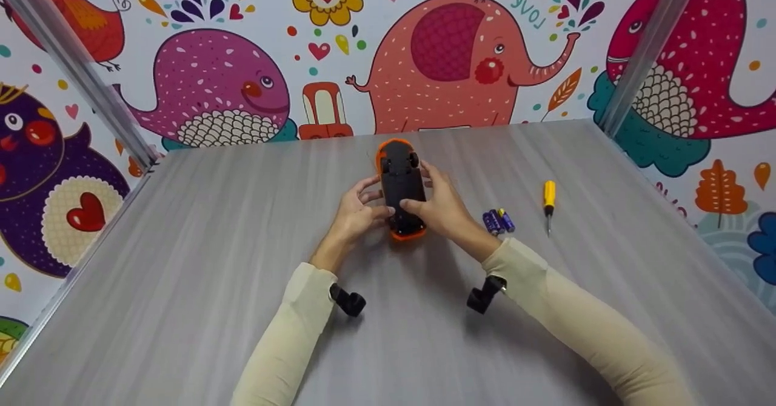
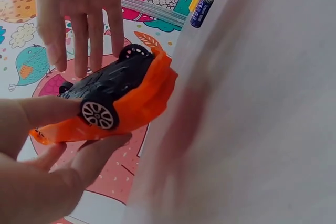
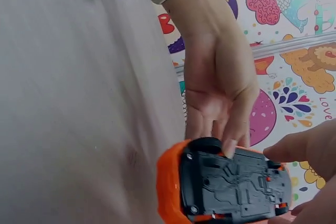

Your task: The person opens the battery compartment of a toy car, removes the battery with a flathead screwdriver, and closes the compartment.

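Note:
Both hands hold an orange toy car (image 1: 405, 191) upside down, its black underside (image 3: 236, 182) facing up. My left hand (image 1: 356, 213) grips it by the left side, the thumb beside a silver-spoked wheel (image 2: 98, 115) and fingers beneath the orange body in the left wrist view. On the other side is my right hand (image 1: 445, 203), its thumb over the underside and its fingers along the car's edge. In the right wrist view, the thumb and fingers of my right hand (image 3: 315, 166) are at the far end of the car.
Right of the hands, a small group of purple batteries (image 1: 498, 220) lies on the grey table (image 1: 200, 260). Farther right lies a screwdriver (image 1: 549, 197) with a yellow handle. Behind the table stands a wall (image 1: 339, 54) printed with cartoon animals, with metal posts at both corners.

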`<state>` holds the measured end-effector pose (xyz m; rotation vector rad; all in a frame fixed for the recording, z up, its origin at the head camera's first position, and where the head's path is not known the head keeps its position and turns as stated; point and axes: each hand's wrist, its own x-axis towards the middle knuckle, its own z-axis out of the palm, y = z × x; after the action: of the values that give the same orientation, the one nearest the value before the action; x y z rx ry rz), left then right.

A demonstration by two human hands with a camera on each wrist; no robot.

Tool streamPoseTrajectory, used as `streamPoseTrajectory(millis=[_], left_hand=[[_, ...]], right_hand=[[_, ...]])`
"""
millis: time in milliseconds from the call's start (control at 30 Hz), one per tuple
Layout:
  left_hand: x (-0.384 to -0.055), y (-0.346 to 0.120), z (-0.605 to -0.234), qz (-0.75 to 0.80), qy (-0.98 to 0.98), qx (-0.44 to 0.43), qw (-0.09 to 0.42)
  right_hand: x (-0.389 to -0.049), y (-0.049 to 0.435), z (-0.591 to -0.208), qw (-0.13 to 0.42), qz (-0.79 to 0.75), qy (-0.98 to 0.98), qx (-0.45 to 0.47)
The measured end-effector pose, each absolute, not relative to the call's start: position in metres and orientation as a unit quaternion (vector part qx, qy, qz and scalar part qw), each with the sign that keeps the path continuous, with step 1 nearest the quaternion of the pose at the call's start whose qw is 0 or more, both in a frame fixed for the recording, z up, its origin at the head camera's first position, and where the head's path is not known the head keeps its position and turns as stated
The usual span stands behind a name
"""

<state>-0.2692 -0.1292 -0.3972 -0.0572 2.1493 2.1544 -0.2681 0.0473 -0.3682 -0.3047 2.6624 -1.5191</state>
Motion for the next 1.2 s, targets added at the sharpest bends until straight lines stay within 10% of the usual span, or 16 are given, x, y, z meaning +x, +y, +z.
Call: streamPoseTrajectory(millis=[1200], left_hand=[[-0.268,-0.152,-0.382,0.761,0.647,-0.042,-0.012]], right_hand=[[-0.3,0.042,-0.393,0.043,-0.633,0.77,-0.071]])
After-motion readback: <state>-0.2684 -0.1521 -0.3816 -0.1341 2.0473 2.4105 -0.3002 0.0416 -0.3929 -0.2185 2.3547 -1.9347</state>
